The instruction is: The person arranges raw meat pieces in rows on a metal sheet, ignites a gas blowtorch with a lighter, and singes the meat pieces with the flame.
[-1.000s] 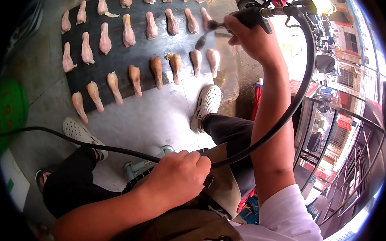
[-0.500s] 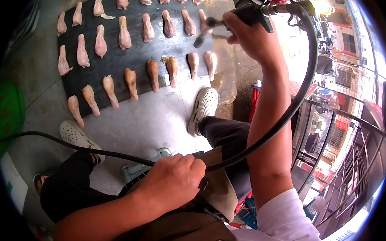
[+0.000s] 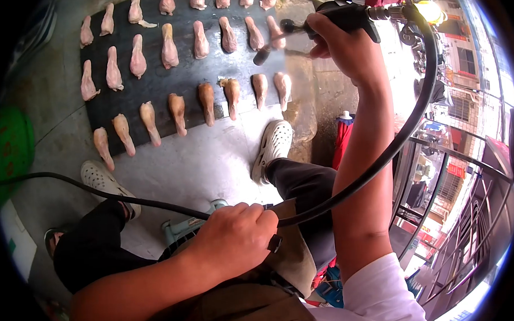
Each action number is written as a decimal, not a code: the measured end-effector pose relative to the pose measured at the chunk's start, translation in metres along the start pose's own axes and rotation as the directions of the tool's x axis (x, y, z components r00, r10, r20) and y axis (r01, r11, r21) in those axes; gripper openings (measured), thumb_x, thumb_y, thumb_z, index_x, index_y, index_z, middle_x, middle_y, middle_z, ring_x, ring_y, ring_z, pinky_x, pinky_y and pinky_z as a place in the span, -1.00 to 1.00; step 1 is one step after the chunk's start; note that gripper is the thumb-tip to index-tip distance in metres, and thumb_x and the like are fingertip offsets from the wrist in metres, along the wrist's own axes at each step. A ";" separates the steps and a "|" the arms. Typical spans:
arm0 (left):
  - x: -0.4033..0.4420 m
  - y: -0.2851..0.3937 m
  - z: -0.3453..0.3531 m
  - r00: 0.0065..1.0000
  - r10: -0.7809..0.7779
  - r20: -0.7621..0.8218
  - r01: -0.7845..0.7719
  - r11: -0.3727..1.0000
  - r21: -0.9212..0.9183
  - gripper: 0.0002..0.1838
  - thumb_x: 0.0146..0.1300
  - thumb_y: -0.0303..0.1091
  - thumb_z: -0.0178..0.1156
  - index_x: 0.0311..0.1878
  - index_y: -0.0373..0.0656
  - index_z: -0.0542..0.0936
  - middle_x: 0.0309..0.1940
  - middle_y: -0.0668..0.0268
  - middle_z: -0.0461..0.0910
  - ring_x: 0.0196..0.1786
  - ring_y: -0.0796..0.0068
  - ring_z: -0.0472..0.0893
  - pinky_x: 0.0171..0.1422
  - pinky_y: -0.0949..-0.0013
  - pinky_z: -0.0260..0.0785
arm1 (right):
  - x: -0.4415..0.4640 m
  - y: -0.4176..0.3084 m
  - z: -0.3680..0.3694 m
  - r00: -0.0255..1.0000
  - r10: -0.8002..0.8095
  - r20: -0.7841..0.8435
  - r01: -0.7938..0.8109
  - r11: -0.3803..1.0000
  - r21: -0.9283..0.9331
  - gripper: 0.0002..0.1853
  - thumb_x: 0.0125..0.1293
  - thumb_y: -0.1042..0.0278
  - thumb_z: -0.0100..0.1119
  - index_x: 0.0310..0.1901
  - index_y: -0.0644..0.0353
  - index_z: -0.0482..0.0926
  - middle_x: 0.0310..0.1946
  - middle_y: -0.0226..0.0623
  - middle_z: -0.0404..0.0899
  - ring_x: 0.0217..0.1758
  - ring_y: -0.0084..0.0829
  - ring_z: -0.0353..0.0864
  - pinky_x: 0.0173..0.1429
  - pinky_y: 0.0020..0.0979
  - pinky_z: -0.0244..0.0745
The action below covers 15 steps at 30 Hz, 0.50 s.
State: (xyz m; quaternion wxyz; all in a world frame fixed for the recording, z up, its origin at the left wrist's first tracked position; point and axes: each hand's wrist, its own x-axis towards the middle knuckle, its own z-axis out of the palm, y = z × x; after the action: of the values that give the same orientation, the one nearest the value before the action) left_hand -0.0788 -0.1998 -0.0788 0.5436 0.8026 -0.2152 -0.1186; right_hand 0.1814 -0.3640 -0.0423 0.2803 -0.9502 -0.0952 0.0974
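Note:
Near my lap, my left hand (image 3: 239,232) is closed around a black hose (image 3: 348,192). The hose loops up on the right to a black torch handle (image 3: 342,17), which my right hand (image 3: 338,47) grips. The torch's dark nozzle (image 3: 262,55) points down and left over a dark sheet (image 3: 147,91), near its right side. Rows of drumsticks lie on that sheet. Several in the lowest row, such as one browned drumstick (image 3: 207,104), look darker; a drumstick at the right end (image 3: 283,90) and the upper ones are pale pink. No flame can be made out.
My white shoes (image 3: 272,146) stand below the sheet's near edge. A green tub (image 3: 13,152) is at the left. At the right are a folded red umbrella (image 3: 342,137), metal railings (image 3: 437,145) and a bright street. A pale green metal piece (image 3: 185,226) shows beside my left hand.
My right hand and the torch handle have moved slightly right, and the nozzle has shifted slightly left. The view has shifted a little. My left hand still grips the hose.

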 end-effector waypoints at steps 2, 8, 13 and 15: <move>0.002 0.001 -0.002 0.999 0.009 -0.040 -0.011 0.999 -0.042 -0.83 0.07 -0.46 0.30 -0.43 -0.15 0.45 -0.52 0.24 0.51 -0.42 0.23 0.60 -0.32 0.20 0.47 | 0.009 0.000 0.002 1.000 -0.014 -0.017 0.014 1.000 0.016 -0.64 0.33 0.13 0.25 -0.27 0.36 0.71 -0.54 -0.16 0.71 -0.47 -0.38 0.77 -0.34 -0.41 0.65; 0.010 0.005 -0.009 0.982 -0.105 -0.157 0.073 0.978 -0.196 -0.77 0.03 -0.49 0.35 -0.40 -0.19 0.44 -0.52 0.20 0.49 -0.40 0.13 0.58 -0.31 0.15 0.45 | 0.047 -0.038 0.005 0.999 0.001 0.052 0.002 0.998 -0.066 -0.74 0.33 0.32 0.21 -0.32 0.43 0.64 -0.51 -0.18 0.67 -0.53 -0.40 0.70 -0.45 -0.40 0.59; 0.014 0.004 -0.008 0.956 -0.192 -0.222 0.123 0.949 -0.290 -0.77 0.04 -0.48 0.36 -0.41 -0.21 0.43 -0.50 0.16 0.50 -0.37 0.09 0.58 -0.27 0.11 0.43 | 0.085 -0.039 0.009 0.984 0.142 0.112 -0.113 0.967 -0.228 -0.69 0.35 0.23 0.21 -0.27 0.41 0.65 -0.49 -0.22 0.68 -0.47 -0.40 0.73 -0.41 -0.39 0.60; 0.013 0.001 -0.008 0.945 -0.189 -0.269 0.116 0.957 -0.266 -0.76 0.04 -0.47 0.37 -0.42 -0.21 0.43 -0.46 0.14 0.51 -0.33 0.07 0.59 -0.22 0.11 0.43 | 0.084 -0.046 0.009 0.984 0.126 0.125 -0.102 0.978 -0.180 -0.69 0.34 0.24 0.24 -0.29 0.42 0.66 -0.50 -0.20 0.68 -0.50 -0.39 0.72 -0.43 -0.41 0.61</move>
State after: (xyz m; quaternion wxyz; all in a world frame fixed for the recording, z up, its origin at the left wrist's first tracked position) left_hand -0.0642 -0.2003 -0.0741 0.6538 0.7518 -0.0532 -0.0669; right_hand 0.2545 -0.3021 -0.0352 0.1834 -0.9661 -0.0673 0.1691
